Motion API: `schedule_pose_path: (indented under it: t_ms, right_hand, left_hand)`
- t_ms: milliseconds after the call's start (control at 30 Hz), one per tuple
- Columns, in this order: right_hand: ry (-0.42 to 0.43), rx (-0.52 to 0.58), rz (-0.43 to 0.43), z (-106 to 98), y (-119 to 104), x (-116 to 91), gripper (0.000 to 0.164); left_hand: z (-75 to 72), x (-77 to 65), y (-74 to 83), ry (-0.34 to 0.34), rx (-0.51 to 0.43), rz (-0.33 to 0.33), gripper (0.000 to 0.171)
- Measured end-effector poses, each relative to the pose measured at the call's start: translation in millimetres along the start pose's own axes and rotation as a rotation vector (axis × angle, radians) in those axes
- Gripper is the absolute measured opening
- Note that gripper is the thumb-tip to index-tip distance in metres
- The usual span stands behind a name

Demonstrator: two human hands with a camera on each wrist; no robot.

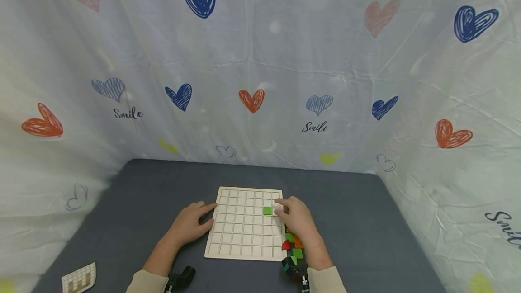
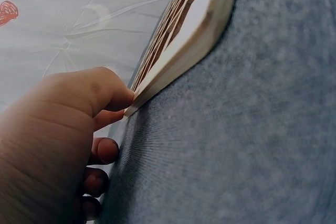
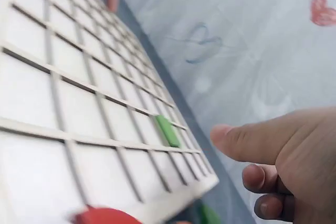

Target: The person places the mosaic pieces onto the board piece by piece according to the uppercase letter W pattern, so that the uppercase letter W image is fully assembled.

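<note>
In my head view, the pale gridded board [image 1: 244, 229] lies at the lower centre of the frame on a dark tabletop [image 1: 150, 189]. I see the left hand [image 1: 188, 224] at the board's left edge, thumb and forefinger spread and touching it. The right hand [image 1: 299, 218] is over the board's right edge, thumb and forefinger apart, beside a green tile [image 1: 267, 210] set in a cell. Below it, a pile of coloured pieces [image 1: 298, 253] shows a red piece [image 1: 286, 245]. A checked card [image 1: 83, 278] lies at lower left.

My left wrist view has the thumb [image 2: 107, 88] against the board's edge, left of centre, the other fingers loosely bent.

In my right wrist view, the board fills the left, the green tile just below centre. The right hand, lower right, has its thumb outstretched; I see nothing in its grasp.
</note>
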State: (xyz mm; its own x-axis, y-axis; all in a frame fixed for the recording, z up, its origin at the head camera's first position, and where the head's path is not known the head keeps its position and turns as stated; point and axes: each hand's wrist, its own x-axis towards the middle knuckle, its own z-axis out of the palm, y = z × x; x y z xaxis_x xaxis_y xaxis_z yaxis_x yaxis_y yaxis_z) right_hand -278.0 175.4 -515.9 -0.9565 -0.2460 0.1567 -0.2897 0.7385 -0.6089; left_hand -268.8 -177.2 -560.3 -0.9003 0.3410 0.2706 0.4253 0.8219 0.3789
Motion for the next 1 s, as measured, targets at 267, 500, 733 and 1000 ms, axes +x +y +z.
schedule_pose_path:
  t_ms: [267, 500, 733, 1000]
  right_hand:
    - [0.038, 0.098, 0.124, -29.3, 28.2, -2.3, 0.033]
    - [-0.004, 0.156, 0.215, -44.8, 50.1, -13.9, 0.027]
    - [-0.105, 0.219, 0.293, -47.8, 68.1, -21.6, 0.02]
    - [-0.122, 0.178, 0.336, -41.8, 67.7, -20.8, 0.016]
  left_hand:
    - [0.8, 1.7, -0.3, -0.015, 0.015, -0.008, 0.047]
    - [1.5, 0.2, 1.7, 0.016, 0.016, -0.001, 0.046]
    - [0.6, -0.5, 3.0, 0.033, 0.011, -0.002, 0.046]
    - [1.4, -0.8, 2.1, 0.039, 0.008, 0.008, 0.046]
